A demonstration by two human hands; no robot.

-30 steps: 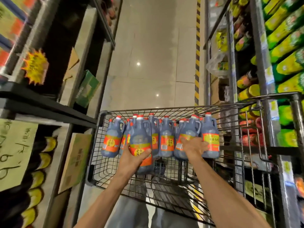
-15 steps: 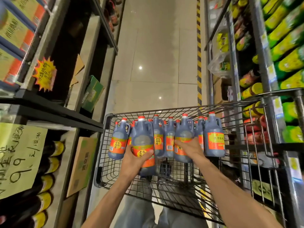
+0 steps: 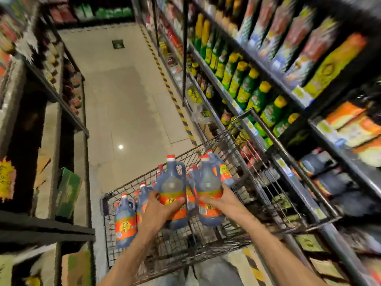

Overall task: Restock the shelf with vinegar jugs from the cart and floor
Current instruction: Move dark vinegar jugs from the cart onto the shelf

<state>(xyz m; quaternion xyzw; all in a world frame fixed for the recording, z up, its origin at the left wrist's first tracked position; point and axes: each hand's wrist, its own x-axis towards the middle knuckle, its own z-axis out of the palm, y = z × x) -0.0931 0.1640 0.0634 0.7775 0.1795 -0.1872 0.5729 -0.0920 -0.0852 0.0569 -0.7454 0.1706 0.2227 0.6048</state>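
Vinegar jugs fill the wire cart [image 3: 127, 195], and two are held just above the rest: the left hand [image 3: 158, 211] wraps the label of the left jug [image 3: 172, 188], the right hand [image 3: 224, 201] wraps the right jug [image 3: 208, 188]. Gripping low on the bodies probably steadies both loads. Each stands nearly upright, red cap up, long axis vertical, near the right-hand shelf [image 3: 321, 133].

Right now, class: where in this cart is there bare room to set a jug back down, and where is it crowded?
Free: the wire cart floor nearest the person, below both held jugs, left hand and right hand. Crowded: the far-left corner, where remaining jugs stand packed together.
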